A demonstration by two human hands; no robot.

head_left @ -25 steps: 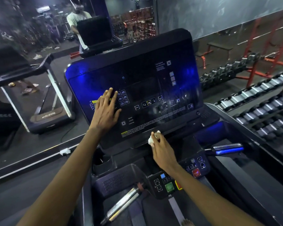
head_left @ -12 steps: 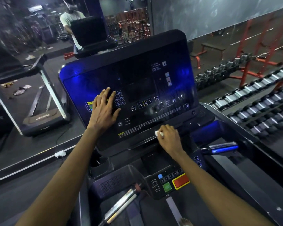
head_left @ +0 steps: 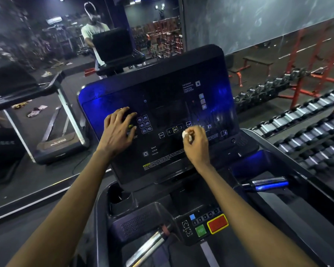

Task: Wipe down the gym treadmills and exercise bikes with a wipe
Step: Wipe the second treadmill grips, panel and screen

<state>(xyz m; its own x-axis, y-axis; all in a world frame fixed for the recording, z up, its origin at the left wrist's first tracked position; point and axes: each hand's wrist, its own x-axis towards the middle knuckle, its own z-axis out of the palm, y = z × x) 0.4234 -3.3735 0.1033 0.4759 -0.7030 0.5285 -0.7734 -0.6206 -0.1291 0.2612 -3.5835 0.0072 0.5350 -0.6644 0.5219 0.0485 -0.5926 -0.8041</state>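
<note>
Head view, item one: the treadmill console point(head_left: 162, 105), a dark glossy panel tilted back toward you, lit blue along its left edge and upper right, printed with small white icons and a yellow-tagged warning line near the bottom. Your left hand point(head_left: 117, 130) lies flat on the panel's left half, fingers spread and grasping nothing. Your right hand point(head_left: 197, 145) is curled closed around a small white wipe point(head_left: 186, 134), which is bunched between thumb and fingertips and touches the panel just right of the OK key. Below the console: a cup holder point(head_left: 121, 197) at left, a control pad point(head_left: 202, 226) carrying a red stop button point(head_left: 217, 224) with yellow border, a green button point(head_left: 201, 230) beside it, and arrow keys. Two chrome handgrips point(head_left: 148, 245) project, one lower centre, one at right reflecting blue. Room: dark rubber floor point(head_left: 17, 189); a mirror wall point(head_left: 46, 45) ahead showing a person in a pale shirt behind a treadmill; a second treadmill point(head_left: 52, 120) at left; scraps of litter on the floor beyond it; dumbbell racks point(head_left: 307, 128) in rows at right; red frames and a bench behind them.
</note>
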